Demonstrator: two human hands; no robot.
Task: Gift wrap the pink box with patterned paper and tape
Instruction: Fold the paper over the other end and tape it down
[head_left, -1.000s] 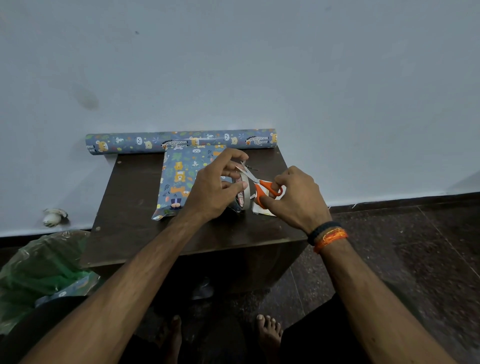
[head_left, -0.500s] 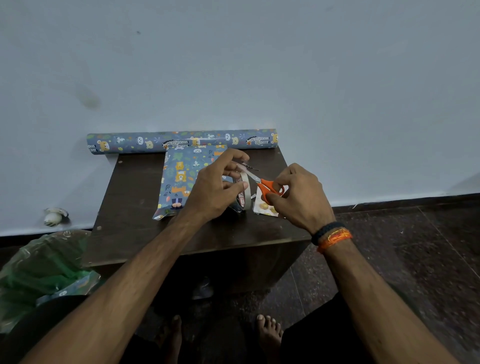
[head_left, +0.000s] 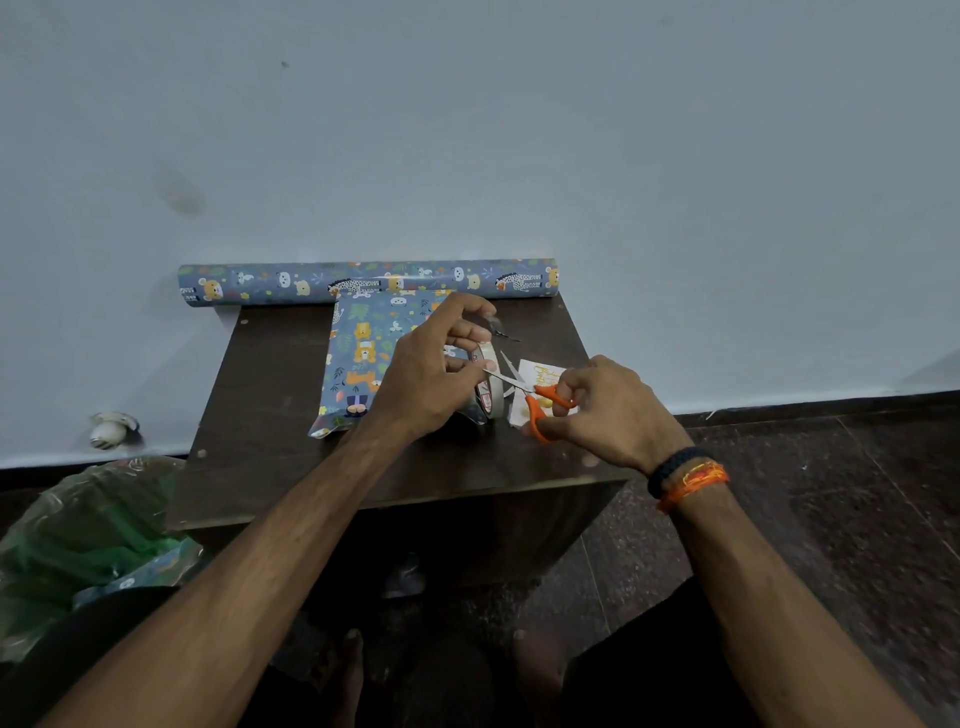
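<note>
Now the orange scissors (head_left: 540, 402), gripped in the right hand (head_left: 608, 410), have opened at the tape strip the left hand (head_left: 431, 374) pinches off the tape roll (head_left: 488, 387), so a cut looks imminent.

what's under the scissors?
A small white card with gold print lies on the table beneath the scissors. The right hand covers its near edge.

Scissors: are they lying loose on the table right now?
No, the right hand grips the orange handles of the scissors, with the blades open beside the tape roll held by the left hand.
</note>
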